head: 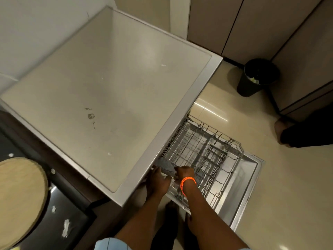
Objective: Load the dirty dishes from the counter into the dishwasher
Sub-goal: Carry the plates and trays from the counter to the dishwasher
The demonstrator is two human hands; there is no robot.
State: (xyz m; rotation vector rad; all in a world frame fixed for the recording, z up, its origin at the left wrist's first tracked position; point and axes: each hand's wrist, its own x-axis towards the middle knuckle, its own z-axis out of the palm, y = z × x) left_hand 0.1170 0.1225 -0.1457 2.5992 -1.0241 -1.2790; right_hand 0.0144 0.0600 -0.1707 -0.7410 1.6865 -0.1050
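Head view. The dishwasher (111, 91) stood with its door (248, 192) dropped flat and the lower rack (203, 156) drawn out over it. The rack looked bare of dishes; a dark cutlery basket (215, 159) sat in it.

Both hands were down at the rack's near corner, just under the lip of the machine's top. Between them was a flat grey speckled dish (166, 166), part hidden under that lip; whether plate or tray could not be told. The right hand (183, 173), with an orange band (187, 182) at the wrist, had fingers curled onto the dish's near edge. The left hand (158, 179) lay against its left side, fingers reaching forward; whether it gripped or only steadied could not be told.

Handling, as judged: the dish looked stiff and fairly thin, likely stoneware or melamine, moderate in weight, chip-prone if knocked on the wire tines, possibly slick if greasy. Best held at opposite rims, as here, and lowered on edge between tines.

Elsewhere: a round wooden board (19, 193) at lower left on a dark counter (72, 213) flecked with white scraps; a black bin (257, 78) on the tiled floor (288, 177).
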